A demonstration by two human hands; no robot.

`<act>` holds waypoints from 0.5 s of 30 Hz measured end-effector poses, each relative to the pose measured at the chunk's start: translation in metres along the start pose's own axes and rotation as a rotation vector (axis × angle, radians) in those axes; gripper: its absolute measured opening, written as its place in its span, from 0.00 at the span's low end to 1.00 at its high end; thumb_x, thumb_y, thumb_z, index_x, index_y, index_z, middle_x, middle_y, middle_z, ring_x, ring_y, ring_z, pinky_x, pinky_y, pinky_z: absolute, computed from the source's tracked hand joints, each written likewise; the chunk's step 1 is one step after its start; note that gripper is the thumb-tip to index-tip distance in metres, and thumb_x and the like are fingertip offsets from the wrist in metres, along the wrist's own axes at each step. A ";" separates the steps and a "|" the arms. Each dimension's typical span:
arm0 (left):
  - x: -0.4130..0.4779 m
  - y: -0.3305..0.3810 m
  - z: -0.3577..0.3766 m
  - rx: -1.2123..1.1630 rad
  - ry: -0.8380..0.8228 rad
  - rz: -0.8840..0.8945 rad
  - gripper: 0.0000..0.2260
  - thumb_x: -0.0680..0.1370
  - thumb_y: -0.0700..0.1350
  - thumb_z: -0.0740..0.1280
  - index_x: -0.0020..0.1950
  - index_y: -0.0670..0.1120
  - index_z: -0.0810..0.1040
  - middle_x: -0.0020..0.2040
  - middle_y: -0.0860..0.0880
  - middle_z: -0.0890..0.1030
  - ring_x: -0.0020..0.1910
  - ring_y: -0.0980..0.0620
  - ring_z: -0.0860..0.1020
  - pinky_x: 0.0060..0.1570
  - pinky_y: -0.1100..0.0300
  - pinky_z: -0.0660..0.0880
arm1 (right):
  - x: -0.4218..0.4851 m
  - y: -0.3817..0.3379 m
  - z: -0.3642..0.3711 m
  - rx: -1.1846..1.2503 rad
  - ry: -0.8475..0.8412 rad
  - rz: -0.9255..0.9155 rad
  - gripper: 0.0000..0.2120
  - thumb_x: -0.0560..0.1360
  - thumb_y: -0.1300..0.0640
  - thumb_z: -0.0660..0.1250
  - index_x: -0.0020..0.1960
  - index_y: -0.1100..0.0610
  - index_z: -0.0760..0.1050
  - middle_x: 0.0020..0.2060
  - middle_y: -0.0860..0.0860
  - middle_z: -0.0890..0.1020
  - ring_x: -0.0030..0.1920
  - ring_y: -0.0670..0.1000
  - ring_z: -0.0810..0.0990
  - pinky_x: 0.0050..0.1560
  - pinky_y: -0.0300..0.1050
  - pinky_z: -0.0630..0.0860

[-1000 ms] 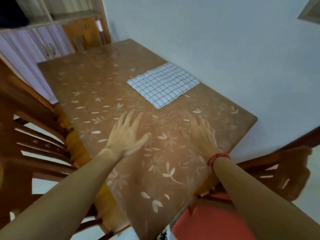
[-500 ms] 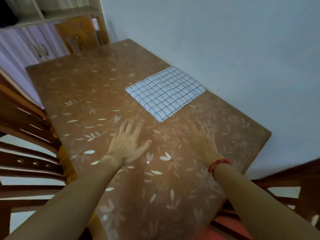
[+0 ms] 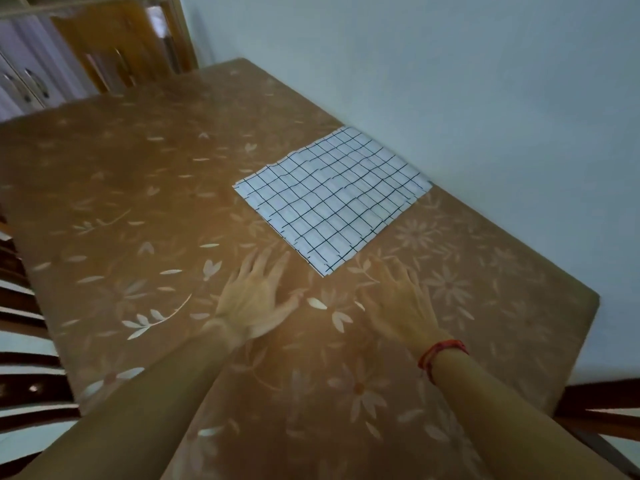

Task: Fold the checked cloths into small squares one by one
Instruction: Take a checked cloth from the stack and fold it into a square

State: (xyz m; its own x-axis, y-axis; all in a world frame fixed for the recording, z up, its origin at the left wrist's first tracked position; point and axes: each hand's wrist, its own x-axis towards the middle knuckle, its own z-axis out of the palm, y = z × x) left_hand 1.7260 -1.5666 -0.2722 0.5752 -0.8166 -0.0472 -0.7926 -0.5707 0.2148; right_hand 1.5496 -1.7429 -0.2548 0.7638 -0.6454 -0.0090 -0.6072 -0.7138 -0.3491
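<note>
head view. we are looking down at a checked cloth (image 3: 332,199) lying flat on the far right part of the table (image 3: 138,202), its near corner pointing between our two hands. the left hand (image 3: 252,296) and the right hand (image 3: 401,306) are both showing straight, fanned fingers and holding nothing. they are near that corner but apart from it, and we cannot tell whether the palms are touching the tabletop.

we are judging the cloth light, thin and limp (it is lying with only faint ripples). it will likely sag once lifted and may slide on the glossy tabletop. we are favouring a pinch at two neighbouring corners over a grab at the middle.

the cloth's right border is showing several staggered edges. we are reading this as either a stack of cloths or one folded cloth, and we cannot say which. both hands are motion-blurred, the left most. a red band (image 3: 440,355) is circling the right wrist. a chair (image 3: 20,306) at the left and a cupboard (image 3: 114,46) at the back are being cut off by the frame.
</note>
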 end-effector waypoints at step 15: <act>0.127 -0.023 0.080 0.011 -0.030 0.036 0.35 0.77 0.67 0.53 0.79 0.52 0.50 0.80 0.48 0.50 0.78 0.46 0.47 0.74 0.48 0.48 | 0.113 0.027 0.097 -0.030 -0.076 -0.047 0.30 0.77 0.43 0.59 0.76 0.48 0.55 0.76 0.58 0.57 0.77 0.57 0.52 0.73 0.59 0.58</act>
State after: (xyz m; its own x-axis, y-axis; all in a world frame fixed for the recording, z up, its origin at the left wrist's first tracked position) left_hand 1.8014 -1.6643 -0.3608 0.5397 -0.8390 -0.0693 -0.8151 -0.5414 0.2060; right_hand 1.6407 -1.8082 -0.3563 0.8055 -0.5891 -0.0643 -0.5753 -0.7514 -0.3230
